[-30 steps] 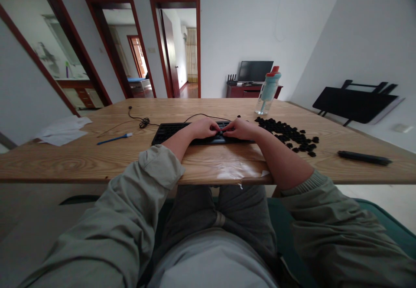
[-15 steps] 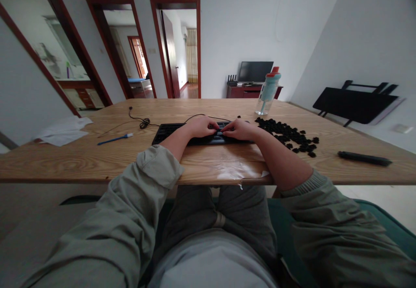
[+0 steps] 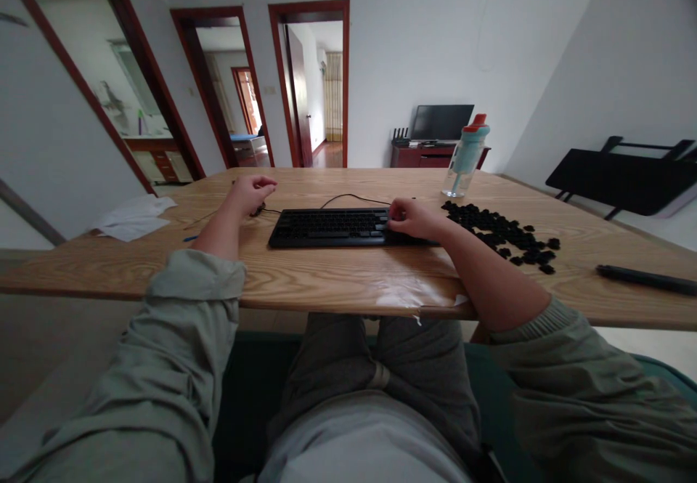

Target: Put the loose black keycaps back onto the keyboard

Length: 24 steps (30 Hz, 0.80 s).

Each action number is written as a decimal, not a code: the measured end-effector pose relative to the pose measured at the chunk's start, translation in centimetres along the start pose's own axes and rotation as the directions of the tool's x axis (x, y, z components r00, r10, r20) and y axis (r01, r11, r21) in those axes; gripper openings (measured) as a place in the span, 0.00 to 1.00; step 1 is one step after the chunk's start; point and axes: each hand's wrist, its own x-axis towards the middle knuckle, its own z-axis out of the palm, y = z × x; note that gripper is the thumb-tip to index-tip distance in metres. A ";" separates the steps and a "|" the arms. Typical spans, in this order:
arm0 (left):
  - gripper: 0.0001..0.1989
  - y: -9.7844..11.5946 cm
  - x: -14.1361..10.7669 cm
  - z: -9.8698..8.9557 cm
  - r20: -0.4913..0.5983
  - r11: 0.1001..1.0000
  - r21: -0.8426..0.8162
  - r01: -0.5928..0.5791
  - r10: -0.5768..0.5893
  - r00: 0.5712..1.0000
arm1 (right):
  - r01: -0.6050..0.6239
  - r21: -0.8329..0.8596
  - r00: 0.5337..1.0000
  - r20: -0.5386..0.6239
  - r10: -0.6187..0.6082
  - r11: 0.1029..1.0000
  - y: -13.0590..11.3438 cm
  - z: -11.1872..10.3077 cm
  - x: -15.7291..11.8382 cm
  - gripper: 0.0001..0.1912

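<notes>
A black keyboard (image 3: 332, 225) lies on the wooden table (image 3: 316, 279) in front of me. My left hand (image 3: 253, 192) is raised beyond the keyboard's left end, above the coiled cable; its fingers are drawn together, and what they hold, if anything, is too small to name. Over the right part of the keyboard is my right hand (image 3: 412, 219), its fingers curled together on or just above the keys; I cannot make out anything in them. Many small black keycaps (image 3: 504, 232) are scattered to the right of that hand. A blue-handled brush (image 3: 190, 238) is mostly hidden behind my left forearm.
A clear bottle (image 3: 465, 160) with a red and teal top stands behind the keycaps. White tissue (image 3: 133, 218) lies at the table's left, and a long black object (image 3: 645, 278) at the right. A folded black table (image 3: 626, 178) leans by the wall.
My left hand has left the keyboard and moved left, above the cable. My right hand stays over the keyboard's right part. The view has shifted slightly.
</notes>
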 end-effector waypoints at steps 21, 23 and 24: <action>0.23 1.0 -1.9 1.9 0.219 0.989 -0.082 -0.127 0.142 0.965 | 0.007 -0.117 0.994 0.107 0.005 0.993 -1.3 -0.7 -0.4 0.11; 0.21 3.7 -2.9 2.9 0.237 0.972 -0.073 -0.222 0.233 0.943 | 0.010 -0.050 0.997 0.074 -0.007 0.999 -1.7 -0.5 -0.2 0.11; 0.19 5.2 -3.6 3.6 0.240 0.952 -0.078 -0.296 0.306 0.921 | 0.012 -0.016 0.997 0.070 -0.011 1.000 -2.0 -0.4 -0.2 0.12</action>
